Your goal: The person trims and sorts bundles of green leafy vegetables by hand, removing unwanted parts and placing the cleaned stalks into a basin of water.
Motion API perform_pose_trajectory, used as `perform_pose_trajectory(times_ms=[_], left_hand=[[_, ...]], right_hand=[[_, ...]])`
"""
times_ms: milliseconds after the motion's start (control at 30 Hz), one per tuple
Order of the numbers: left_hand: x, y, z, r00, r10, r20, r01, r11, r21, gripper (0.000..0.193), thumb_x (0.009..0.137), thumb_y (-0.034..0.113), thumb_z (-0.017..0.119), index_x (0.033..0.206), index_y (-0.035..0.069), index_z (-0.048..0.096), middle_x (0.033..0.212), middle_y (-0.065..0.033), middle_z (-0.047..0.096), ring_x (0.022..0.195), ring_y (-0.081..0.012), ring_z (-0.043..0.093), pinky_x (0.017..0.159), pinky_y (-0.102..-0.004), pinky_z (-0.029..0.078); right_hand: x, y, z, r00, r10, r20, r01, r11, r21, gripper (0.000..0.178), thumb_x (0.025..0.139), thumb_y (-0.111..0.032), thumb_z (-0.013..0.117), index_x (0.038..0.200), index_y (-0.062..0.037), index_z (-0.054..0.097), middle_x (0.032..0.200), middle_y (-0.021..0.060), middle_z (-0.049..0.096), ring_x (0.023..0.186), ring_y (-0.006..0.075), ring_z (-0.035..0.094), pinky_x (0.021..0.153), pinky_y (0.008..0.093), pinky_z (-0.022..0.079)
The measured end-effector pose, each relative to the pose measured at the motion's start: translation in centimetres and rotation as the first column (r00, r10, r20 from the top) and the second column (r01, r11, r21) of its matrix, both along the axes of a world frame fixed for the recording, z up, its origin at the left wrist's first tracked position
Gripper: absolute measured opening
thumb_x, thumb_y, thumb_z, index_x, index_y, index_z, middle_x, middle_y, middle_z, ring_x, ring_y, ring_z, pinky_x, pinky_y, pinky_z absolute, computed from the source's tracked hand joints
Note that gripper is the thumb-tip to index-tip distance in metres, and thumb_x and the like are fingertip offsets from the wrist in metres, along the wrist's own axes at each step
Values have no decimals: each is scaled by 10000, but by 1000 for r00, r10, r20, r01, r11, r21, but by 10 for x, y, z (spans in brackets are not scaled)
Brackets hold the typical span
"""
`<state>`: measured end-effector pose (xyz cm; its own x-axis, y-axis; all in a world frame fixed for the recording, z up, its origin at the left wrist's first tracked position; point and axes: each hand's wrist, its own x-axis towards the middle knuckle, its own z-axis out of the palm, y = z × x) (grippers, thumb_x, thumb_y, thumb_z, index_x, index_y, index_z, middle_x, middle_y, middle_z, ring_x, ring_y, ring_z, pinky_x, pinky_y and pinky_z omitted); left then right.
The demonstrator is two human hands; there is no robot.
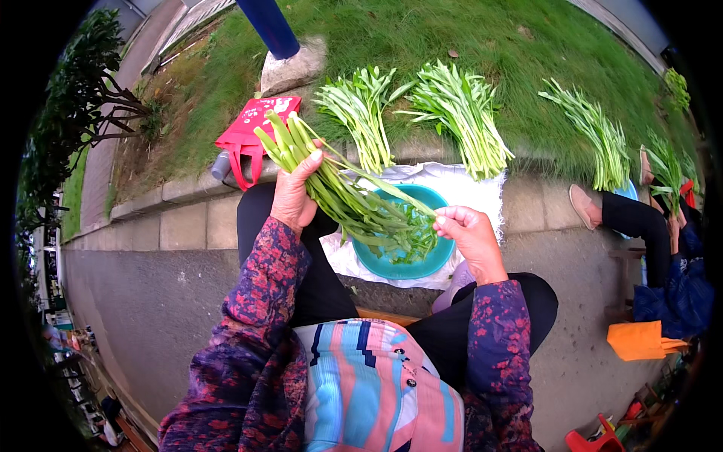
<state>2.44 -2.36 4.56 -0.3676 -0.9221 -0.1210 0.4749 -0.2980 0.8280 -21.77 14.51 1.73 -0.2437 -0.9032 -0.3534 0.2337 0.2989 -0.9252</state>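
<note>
Striped garment (380, 388) nearest cam. L hand (294, 194): fingers grip greens bunch (331, 184) partly over teal basin (439, 260); R hand (473, 235): fingers pinch 1 stem (395, 192).

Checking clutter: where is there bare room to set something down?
Grey pavement between pale stone kerb and purple floral left sleeve; green grass right of the middle leafy green bundle. Crowded: round turquoise basin beneath held long green stalks.
</note>
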Motion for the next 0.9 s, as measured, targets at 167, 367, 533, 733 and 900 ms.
perform_pose_trajectory(times_ms=[167,367,533,733,900], left_hand=[[-3,4,5,999,-10,38,10,1000,-7,347,814,117,657,1120,35,515,880,-52,594,800,-158,587,726,-308,502],[-4,4,9,997,-73,4,73,997,-36,491,803,113,664,1239,22,456,894,-39,576,824,-144,574,755,-298,493],[1,4,5,996,-86,-8,86,996,-2,414,804,113,662,1170,18,495,917,-51,584,850,-161,578,776,-311,492],[2,6,4,994,-91,-59,91,996,-4,309,805,122,665,1074,42,537,947,-61,592,882,-171,573,799,-330,483],[5,5,-2,990,-108,-95,108,994,-2,272,808,121,660,1047,52,550,950,-62,596,877,-177,569,805,-328,476]], right_hand=[[3,1,-6,996,-4,-95,4,1000,-5,127,808,-36,609,894,49,646,757,44,641,670,78,568,631,212,460],[1,1,-13,975,3,-223,-5,1000,-9,124,802,-74,637,861,35,651,733,27,634,657,60,554,606,216,453],[5,1,-10,978,-11,-207,3,999,-38,108,799,-84,649,825,22,645,701,-5,607,632,45,523,588,203,440],[2,0,-11,975,18,-222,-15,1000,15,74,808,-73,617,819,0,625,702,-5,585,643,56,524,610,194,422],[5,-1,-12,992,-47,-120,50,999,18,67,787,-64,603,765,-4,624,675,-21,570,620,39,487,573,199,401]])
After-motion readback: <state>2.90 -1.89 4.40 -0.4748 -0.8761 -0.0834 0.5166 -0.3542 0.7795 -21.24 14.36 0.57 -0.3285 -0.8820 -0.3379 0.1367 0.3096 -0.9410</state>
